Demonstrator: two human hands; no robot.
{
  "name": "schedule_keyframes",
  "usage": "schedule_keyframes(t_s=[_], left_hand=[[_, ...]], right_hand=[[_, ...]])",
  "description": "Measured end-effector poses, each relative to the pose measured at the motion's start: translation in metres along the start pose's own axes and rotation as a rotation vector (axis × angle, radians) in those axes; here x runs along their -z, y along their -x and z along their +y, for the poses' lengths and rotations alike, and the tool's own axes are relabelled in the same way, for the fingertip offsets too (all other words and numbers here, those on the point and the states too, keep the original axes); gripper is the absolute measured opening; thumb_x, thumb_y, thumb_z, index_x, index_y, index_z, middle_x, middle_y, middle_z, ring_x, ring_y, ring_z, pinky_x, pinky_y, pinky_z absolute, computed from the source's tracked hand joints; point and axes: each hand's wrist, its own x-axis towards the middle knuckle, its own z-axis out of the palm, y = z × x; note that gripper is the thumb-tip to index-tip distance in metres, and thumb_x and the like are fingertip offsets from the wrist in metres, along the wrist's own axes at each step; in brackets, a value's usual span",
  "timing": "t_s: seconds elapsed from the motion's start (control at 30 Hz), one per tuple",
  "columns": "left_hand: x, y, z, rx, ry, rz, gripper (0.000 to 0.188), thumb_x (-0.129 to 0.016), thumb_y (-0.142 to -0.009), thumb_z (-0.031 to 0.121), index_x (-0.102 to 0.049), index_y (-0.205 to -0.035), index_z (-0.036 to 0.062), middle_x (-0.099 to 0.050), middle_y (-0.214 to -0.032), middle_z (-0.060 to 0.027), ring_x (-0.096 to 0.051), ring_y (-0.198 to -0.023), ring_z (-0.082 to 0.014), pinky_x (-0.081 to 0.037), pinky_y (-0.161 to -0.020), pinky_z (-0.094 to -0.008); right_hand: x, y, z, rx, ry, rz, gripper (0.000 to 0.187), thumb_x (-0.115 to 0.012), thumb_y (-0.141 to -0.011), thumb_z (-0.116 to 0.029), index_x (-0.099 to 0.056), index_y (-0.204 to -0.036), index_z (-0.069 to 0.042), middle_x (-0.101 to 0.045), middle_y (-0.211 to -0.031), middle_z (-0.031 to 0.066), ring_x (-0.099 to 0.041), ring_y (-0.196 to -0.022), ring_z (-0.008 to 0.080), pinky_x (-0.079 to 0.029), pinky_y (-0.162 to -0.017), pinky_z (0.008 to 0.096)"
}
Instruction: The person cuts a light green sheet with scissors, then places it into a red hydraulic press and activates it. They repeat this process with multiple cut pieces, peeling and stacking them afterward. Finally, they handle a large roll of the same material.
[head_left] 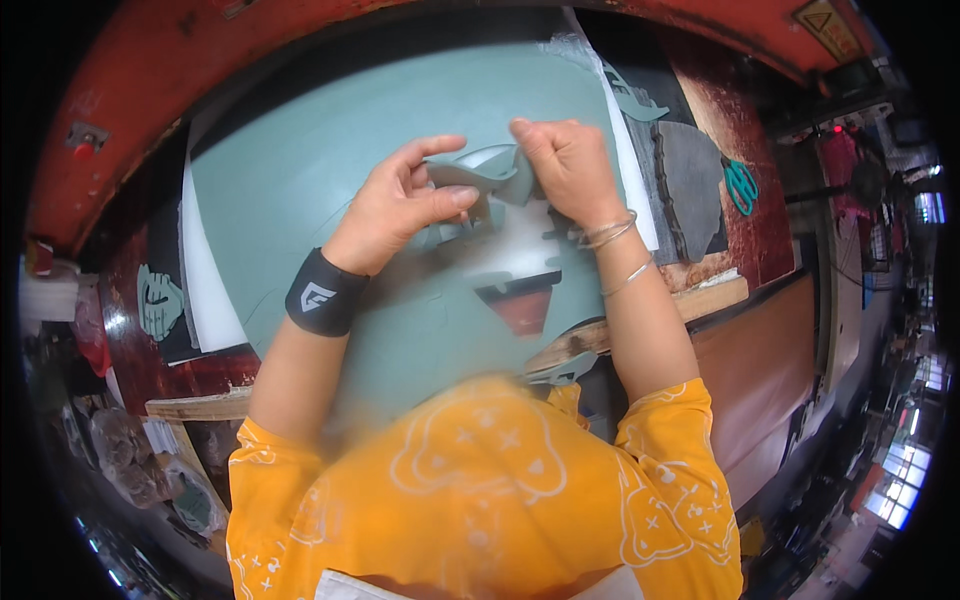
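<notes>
A thin, curved grey-green cut piece (480,178) is raised above a large sheet (290,190) of the same colour. My left hand (395,205), with a black wristband, grips its left end between thumb and fingers. The right hand (572,168), with bracelets on the wrist, is closed in a fist around its other end. The piece bends and twists between the two hands. Below them, the sheet has cut-out gaps, and a reddish surface (525,308) shows through one. Blur hides part of the sheet's near side.
Red machine framing (120,120) arches over the far side. Teal-handled scissors (742,188) and a grey offcut (690,175) lie at the right. A slotted green piece (160,302) lies at the left. Wooden strips (715,297) edge the table nearby.
</notes>
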Motion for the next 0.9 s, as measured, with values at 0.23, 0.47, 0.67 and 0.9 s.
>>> schedule_keyframes(t_s=[0.23, 0.47, 0.67, 0.9], left_hand=[[-0.006, -0.002, 0.004, -0.103, 0.141, 0.019, 0.021, -0.061, -0.088, 0.018, -0.062, -0.099, 0.0008, -0.064, -0.086, -0.0023, -0.057, -0.075, -0.0083, -0.046, -0.070, -0.0224], [-0.020, 0.000, -0.005, -0.105, 0.136, 0.036, 0.023, -0.059, -0.092, 0.025, -0.062, -0.095, 0.0028, -0.062, -0.084, 0.0003, -0.054, -0.072, -0.0059, -0.045, -0.066, -0.0214], [-0.022, -0.003, -0.003, -0.190, 0.025, 0.149, 0.023, -0.057, -0.093, 0.027, -0.062, -0.091, 0.0043, -0.060, -0.080, 0.0033, -0.050, -0.068, -0.0025, -0.042, -0.061, -0.0185], [-0.025, -0.012, -0.010, -0.196, 0.142, 0.255, 0.023, -0.057, -0.093, 0.024, -0.062, -0.084, 0.0038, -0.061, -0.075, 0.0013, -0.051, -0.063, -0.0040, -0.042, -0.058, -0.0199]], right_hand=[[0.018, 0.035, -0.051, 0.077, 0.045, 0.333, 0.037, -0.067, -0.078, -0.043, -0.055, -0.070, -0.009, -0.055, -0.063, 0.0024, -0.053, -0.058, 0.0226, -0.041, -0.051, 0.0339], [-0.009, 0.046, -0.063, -0.012, 0.195, 0.104, 0.043, -0.066, -0.079, -0.044, -0.051, -0.066, -0.006, -0.058, -0.064, 0.0084, -0.057, -0.062, 0.0280, -0.045, -0.055, 0.0378], [0.002, 0.040, -0.046, 0.025, -0.114, -0.074, 0.026, -0.058, -0.086, -0.025, -0.054, -0.070, -0.005, -0.057, -0.065, 0.0122, -0.056, -0.062, 0.0321, -0.045, -0.057, 0.0408], [-0.019, 0.036, -0.044, 0.266, 0.052, 0.215, 0.024, -0.053, -0.089, -0.021, -0.057, -0.072, -0.005, -0.057, -0.063, 0.0103, -0.056, -0.060, 0.0290, -0.045, -0.055, 0.0372]])
